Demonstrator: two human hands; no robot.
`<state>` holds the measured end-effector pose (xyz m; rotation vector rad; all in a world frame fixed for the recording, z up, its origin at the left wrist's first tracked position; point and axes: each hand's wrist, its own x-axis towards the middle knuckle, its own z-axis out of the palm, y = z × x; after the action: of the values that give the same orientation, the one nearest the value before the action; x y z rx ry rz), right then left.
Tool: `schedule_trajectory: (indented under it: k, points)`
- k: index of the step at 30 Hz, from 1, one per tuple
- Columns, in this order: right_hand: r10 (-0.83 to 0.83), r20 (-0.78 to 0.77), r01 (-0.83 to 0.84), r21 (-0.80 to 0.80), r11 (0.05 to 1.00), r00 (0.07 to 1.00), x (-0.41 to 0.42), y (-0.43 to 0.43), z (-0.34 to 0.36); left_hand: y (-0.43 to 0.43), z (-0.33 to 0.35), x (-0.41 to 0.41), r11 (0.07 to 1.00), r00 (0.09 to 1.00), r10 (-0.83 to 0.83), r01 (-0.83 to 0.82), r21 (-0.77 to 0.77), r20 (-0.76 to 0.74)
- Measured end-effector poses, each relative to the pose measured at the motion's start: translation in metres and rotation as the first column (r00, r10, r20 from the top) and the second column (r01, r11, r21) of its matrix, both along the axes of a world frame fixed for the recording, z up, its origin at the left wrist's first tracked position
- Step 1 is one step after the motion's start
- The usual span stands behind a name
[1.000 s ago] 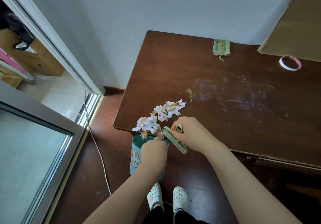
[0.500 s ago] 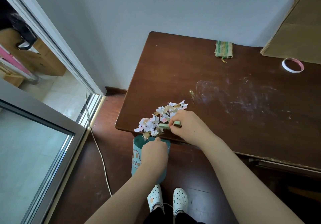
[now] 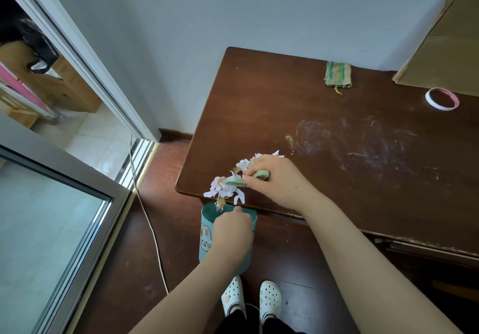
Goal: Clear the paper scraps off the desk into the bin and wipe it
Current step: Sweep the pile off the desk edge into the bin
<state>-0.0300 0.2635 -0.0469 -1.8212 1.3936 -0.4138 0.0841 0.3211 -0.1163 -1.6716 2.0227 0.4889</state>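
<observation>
The person wears white clogs. The left clog (image 3: 233, 293) and the right clog (image 3: 270, 298) are both rounded at the toe and dotted with dark vent holes, and the left one carries a small orange-brown charm near its toe. Black trousers (image 3: 280, 328) show above them at the bottom edge of the view. Both forearms are bare down to the left hand (image 3: 230, 230) and right hand (image 3: 281, 182) — a tiny dark speck marks the back of the right.

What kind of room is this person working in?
Probably a room in a home: a worn wooden desk against a plain wall, a small cartoon-printed bin, a dark wood floor and a sliding glass door.
</observation>
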Motion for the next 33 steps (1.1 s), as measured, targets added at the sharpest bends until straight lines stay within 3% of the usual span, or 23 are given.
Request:
schedule_trajectory:
  k: [6, 10, 16, 21, 24, 28, 33]
  points:
    - [0.197, -0.078, -0.206, -0.132, 0.97, 0.977, 0.036, -0.004, -0.013, -0.002, -0.003, 0.006, 0.999, 0.999, -0.035, 0.035, -0.001, 0.017]
    - [0.247, -0.117, -0.26, -0.123, 0.958, 0.962, 0.04, -0.007, -0.02, -0.005, -0.005, 0.009, 0.999, 0.999, -0.039, 0.039, -0.027, 0.007]
    - [0.254, -0.105, -0.261, -0.053, 0.964, 0.961, 0.025, -0.01, -0.02, -0.003, -0.006, 0.009, 0.998, 0.998, -0.056, 0.056, -0.024, 0.012]
    - [0.089, 0.021, -0.087, -0.066, 0.994, 0.996, 0.011, -0.013, -0.013, -0.004, -0.003, 0.006, 1.0, 1.0, -0.021, 0.021, -0.004, -0.002]
    - [0.055, -0.009, -0.056, -0.124, 0.991, 0.998, 0.013, -0.018, -0.015, -0.006, -0.002, 0.006, 1.0, 1.0, -0.012, 0.012, 0.023, 0.005]
    - [0.112, -0.1, -0.123, -0.12, 0.985, 0.989, 0.013, -0.018, -0.022, -0.005, -0.002, 0.006, 1.0, 1.0, -0.012, 0.012, 0.015, -0.005]
    - [0.208, -0.076, -0.212, -0.041, 0.976, 0.975, 0.005, -0.013, -0.02, -0.004, -0.006, 0.005, 1.0, 1.0, -0.014, 0.014, -0.022, -0.021]
